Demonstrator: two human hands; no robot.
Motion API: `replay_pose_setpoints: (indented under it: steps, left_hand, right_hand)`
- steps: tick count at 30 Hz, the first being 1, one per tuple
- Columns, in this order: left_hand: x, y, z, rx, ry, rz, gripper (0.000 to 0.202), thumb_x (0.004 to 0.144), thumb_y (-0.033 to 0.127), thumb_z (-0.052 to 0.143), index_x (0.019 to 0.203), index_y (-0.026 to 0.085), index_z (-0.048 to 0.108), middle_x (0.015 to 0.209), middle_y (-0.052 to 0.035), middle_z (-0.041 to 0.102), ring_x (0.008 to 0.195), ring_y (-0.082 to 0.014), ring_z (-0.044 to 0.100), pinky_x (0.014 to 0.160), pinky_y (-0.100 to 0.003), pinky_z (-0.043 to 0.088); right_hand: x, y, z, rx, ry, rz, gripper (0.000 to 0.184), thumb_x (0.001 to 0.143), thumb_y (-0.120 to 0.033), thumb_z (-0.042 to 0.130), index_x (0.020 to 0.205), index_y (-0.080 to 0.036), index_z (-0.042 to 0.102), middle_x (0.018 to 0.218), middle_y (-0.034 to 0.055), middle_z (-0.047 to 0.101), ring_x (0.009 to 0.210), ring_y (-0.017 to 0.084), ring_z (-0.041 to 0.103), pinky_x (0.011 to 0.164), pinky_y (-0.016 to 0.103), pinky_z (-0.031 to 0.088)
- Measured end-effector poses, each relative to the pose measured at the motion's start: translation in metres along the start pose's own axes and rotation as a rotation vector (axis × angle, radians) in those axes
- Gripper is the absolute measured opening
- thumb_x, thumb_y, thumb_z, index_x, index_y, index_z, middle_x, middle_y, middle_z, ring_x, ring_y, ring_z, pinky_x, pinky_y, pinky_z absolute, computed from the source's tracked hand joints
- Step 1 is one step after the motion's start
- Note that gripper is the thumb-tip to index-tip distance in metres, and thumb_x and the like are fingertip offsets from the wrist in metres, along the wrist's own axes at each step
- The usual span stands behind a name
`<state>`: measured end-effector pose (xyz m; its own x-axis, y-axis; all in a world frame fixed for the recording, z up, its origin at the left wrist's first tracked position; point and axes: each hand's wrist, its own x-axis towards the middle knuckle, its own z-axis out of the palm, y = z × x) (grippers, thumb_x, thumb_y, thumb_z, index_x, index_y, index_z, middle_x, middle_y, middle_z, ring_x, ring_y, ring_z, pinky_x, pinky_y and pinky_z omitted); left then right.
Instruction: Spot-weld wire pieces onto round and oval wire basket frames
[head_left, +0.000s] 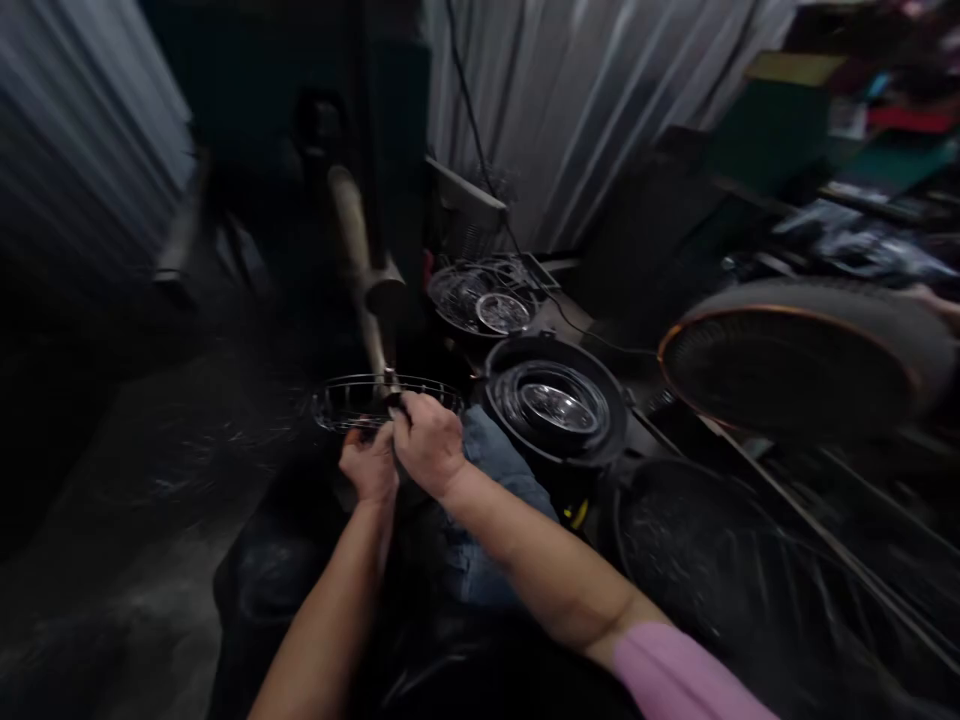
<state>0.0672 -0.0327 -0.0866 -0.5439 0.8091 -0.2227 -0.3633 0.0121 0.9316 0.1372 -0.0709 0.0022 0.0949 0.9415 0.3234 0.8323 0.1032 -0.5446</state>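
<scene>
A round wire frame (334, 408), like a shallow basket or guard, sits in front of my body below a machine's rod-like arm (356, 230). My left hand (369, 466) is closed at its near edge, fingers curled under the wire. Just to the right, my right hand (429, 440) is closed on the same frame, near a small dark part by the tip of the arm. Whether my right fingers also pinch that dark part, I cannot tell. The picture is dim and blurred.
To the right stands a black round tub (619, 415) holding shiny metal rings. Behind it is a pile of wire pieces (457, 290). A large round fan-like object (795, 360) is at the right, with a black basket (690, 560) nearer me. Corrugated metal sheet (540, 110) forms the wall.
</scene>
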Motion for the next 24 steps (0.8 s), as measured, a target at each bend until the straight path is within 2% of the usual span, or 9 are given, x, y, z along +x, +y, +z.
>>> replay_pose_setpoints:
  steps: [2, 4, 6, 8, 11, 14, 18, 21, 24]
  left_hand:
    - [0.003, -0.003, -0.003, -0.014, -0.053, 0.039, 0.039, 0.044, 0.027, 0.080, 0.074, 0.014, 0.058, 0.065, 0.0026, 0.058, 0.065, -0.0137, 0.058, 0.067, -0.028, 0.049]
    - [0.007, -0.011, -0.006, -0.067, -0.113, 0.029, 0.042, 0.043, 0.023, 0.080, 0.078, 0.014, 0.058, 0.067, 0.0040, 0.057, 0.065, -0.0121, 0.058, 0.069, -0.028, 0.049]
    - [0.009, -0.019, -0.008, -0.112, -0.146, -0.040, 0.045, 0.043, 0.021, 0.080, 0.081, 0.016, 0.057, 0.066, 0.0055, 0.056, 0.067, -0.0124, 0.059, 0.071, -0.029, 0.051]
    - [0.007, -0.024, -0.011, -0.142, -0.149, -0.120, 0.046, 0.043, 0.019, 0.079, 0.083, 0.017, 0.057, 0.066, 0.0059, 0.056, 0.068, -0.0128, 0.060, 0.071, -0.031, 0.052]
    - [-0.003, -0.029, -0.016, -0.158, -0.151, -0.222, 0.049, 0.042, 0.017, 0.079, 0.085, 0.017, 0.057, 0.066, 0.0055, 0.058, 0.064, -0.0108, 0.060, 0.067, -0.027, 0.051]
    - [-0.012, -0.031, -0.022, -0.156, -0.191, -0.273, 0.048, 0.042, 0.019, 0.081, 0.083, 0.016, 0.056, 0.063, 0.0049, 0.057, 0.060, -0.0115, 0.060, 0.063, -0.026, 0.049]
    - [-0.015, -0.032, -0.030, -0.165, -0.175, -0.238, 0.048, 0.044, 0.025, 0.083, 0.085, 0.015, 0.059, 0.064, 0.0006, 0.060, 0.064, -0.0160, 0.064, 0.064, -0.030, 0.050]
    - [-0.017, -0.031, -0.034, -0.188, -0.146, -0.242, 0.052, 0.042, 0.023, 0.085, 0.087, 0.014, 0.059, 0.066, -0.0005, 0.062, 0.067, -0.0173, 0.065, 0.067, -0.032, 0.050]
    - [-0.017, -0.030, -0.037, -0.212, -0.109, -0.260, 0.054, 0.040, 0.020, 0.086, 0.087, 0.015, 0.058, 0.067, -0.0001, 0.062, 0.068, -0.0163, 0.065, 0.071, -0.033, 0.051]
  right_hand:
    - [-0.018, 0.019, -0.011, 0.027, -0.042, -0.084, 0.022, 0.090, -0.023, 0.045, 0.100, -0.019, 0.065, 0.088, 0.0074, 0.067, 0.082, 0.020, 0.061, 0.071, 0.028, 0.043]
    - [-0.043, 0.054, -0.023, 0.023, -0.065, -0.075, 0.024, 0.092, -0.027, 0.044, 0.100, -0.020, 0.066, 0.087, 0.0068, 0.067, 0.084, 0.019, 0.062, 0.077, 0.027, 0.044]
    - [-0.072, 0.101, -0.035, -0.035, -0.080, 0.168, 0.022, 0.091, -0.027, 0.048, 0.100, -0.020, 0.067, 0.089, 0.0075, 0.068, 0.088, 0.020, 0.062, 0.083, 0.027, 0.044]
    - [-0.099, 0.148, -0.047, -0.118, -0.073, 0.655, 0.026, 0.088, -0.021, 0.052, 0.111, -0.022, 0.064, 0.108, 0.0069, 0.066, 0.105, 0.019, 0.059, 0.091, 0.025, 0.041]
    - [-0.120, 0.200, -0.059, -0.154, -0.053, 0.912, 0.034, 0.088, -0.021, 0.050, 0.119, -0.010, 0.058, 0.117, 0.0209, 0.059, 0.113, 0.027, 0.057, 0.092, 0.034, 0.043]
    - [-0.124, 0.219, -0.059, -0.078, -0.095, 1.009, 0.036, 0.085, -0.032, 0.057, 0.112, -0.007, 0.060, 0.109, 0.0240, 0.059, 0.104, 0.029, 0.062, 0.082, 0.036, 0.048]
    - [-0.129, 0.223, -0.053, 0.060, -0.141, 1.060, 0.042, 0.075, -0.042, 0.069, 0.109, -0.019, 0.060, 0.107, 0.0197, 0.060, 0.096, 0.027, 0.067, 0.073, 0.036, 0.050]
    - [-0.133, 0.234, -0.052, 0.170, -0.132, 1.120, 0.046, 0.065, -0.039, 0.075, 0.105, -0.023, 0.061, 0.103, 0.0193, 0.062, 0.090, 0.029, 0.068, 0.067, 0.038, 0.050]
    - [-0.132, 0.251, -0.053, 0.305, -0.089, 1.191, 0.043, 0.058, -0.030, 0.074, 0.099, -0.021, 0.062, 0.090, 0.0192, 0.065, 0.082, 0.033, 0.069, 0.061, 0.041, 0.050]
